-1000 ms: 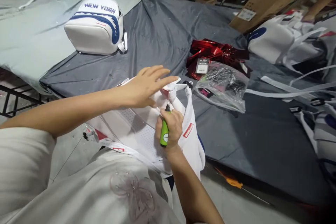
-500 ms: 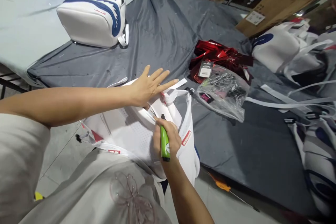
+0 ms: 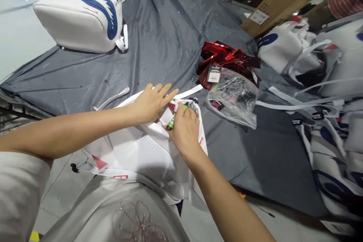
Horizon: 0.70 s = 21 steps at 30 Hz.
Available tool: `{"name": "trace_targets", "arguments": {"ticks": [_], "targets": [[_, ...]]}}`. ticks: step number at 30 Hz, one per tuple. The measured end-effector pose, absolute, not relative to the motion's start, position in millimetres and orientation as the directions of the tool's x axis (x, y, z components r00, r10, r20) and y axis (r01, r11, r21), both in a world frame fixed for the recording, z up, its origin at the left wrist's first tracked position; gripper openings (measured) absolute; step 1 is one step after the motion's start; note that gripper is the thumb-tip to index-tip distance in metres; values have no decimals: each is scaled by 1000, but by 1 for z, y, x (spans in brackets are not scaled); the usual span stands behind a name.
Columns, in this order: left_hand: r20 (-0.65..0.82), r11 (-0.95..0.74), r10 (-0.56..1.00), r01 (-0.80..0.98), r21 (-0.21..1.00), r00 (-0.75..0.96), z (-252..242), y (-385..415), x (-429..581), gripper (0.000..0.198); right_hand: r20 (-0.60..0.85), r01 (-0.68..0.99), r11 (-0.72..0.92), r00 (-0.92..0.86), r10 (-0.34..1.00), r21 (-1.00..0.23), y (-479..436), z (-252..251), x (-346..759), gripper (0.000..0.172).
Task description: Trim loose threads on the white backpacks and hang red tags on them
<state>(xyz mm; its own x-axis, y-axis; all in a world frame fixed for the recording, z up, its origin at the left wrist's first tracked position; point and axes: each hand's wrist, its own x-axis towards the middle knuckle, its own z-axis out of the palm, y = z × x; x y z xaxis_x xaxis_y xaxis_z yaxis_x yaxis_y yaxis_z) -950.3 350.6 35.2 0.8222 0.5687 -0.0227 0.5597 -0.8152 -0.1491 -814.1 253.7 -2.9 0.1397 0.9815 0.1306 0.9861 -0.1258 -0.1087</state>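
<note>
A white backpack (image 3: pixel 141 151) with a mesh back panel lies against my lap and over the table's near edge. My left hand (image 3: pixel 151 102) presses flat on its upper part, fingers stretched out together. My right hand (image 3: pixel 184 126) is closed round a green lighter (image 3: pixel 173 119), whose tip points at the bag's top by a white strap (image 3: pixel 188 91). The two hands nearly touch.
A finished white and blue "NEW YORK" backpack (image 3: pixel 82 11) stands at the far left on the dark grey cloth (image 3: pixel 159 45). Red foil pieces (image 3: pixel 227 55) and a clear plastic bag of small parts (image 3: pixel 235 96) lie right of my hands. More white bags and straps (image 3: pixel 312 64) pile at the right.
My right hand has moved up and forward with the lighter, from the mesh panel to the bag's top. My left hand's fingers have drawn together and lowered onto the bag.
</note>
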Motion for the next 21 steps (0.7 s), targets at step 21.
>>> {"name": "trace_targets", "arguments": {"ticks": [21], "targets": [[31, -857, 493, 492, -155, 869, 34, 349, -944, 93, 349, 975, 51, 29, 937, -217, 223, -6, -797, 57]]}}
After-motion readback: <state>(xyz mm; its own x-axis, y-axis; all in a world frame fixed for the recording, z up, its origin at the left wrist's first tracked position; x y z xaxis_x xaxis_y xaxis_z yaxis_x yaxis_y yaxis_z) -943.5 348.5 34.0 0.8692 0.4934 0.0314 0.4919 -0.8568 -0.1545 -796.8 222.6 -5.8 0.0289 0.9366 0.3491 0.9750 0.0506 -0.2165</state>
